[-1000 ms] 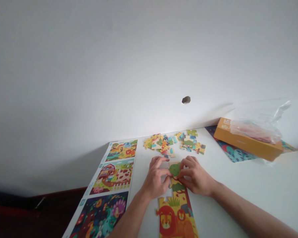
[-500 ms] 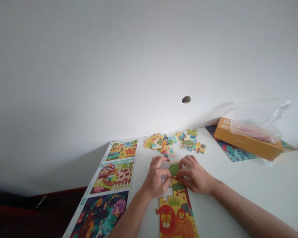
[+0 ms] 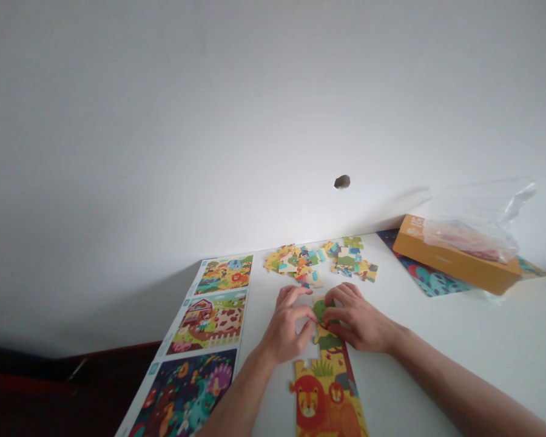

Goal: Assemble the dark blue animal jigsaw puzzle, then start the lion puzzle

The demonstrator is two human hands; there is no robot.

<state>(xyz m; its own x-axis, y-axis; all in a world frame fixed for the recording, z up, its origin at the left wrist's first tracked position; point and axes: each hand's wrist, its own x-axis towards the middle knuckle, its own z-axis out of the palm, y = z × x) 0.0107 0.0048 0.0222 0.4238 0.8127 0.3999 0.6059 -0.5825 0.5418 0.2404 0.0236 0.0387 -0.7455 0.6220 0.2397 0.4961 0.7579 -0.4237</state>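
Joined puzzle pieces (image 3: 331,400) with lions and grass lie on the white table, a narrow column running up to a piece with a green treetop (image 3: 319,308). My left hand (image 3: 291,325) touches the left edge of that treetop piece with its fingertips, the fingers curved. From the right, my right hand (image 3: 352,318) has its fingers bent over the same piece, covering its right part. Behind both hands lie loose puzzle pieces (image 3: 295,261) in a pile, and a second small group (image 3: 348,260) sits to its right.
A sheet with three printed pictures (image 3: 230,321) lies along the table's left edge. At the back right, an orange box (image 3: 455,258) with a clear plastic bag (image 3: 477,224) on it rests over a dark printed sheet (image 3: 430,279). A white wall (image 3: 255,121) rises behind.
The lion pieces and the column have shifted slightly to the right in view. My right hand has moved a little left over the treetop piece; my left hand is nearly still.
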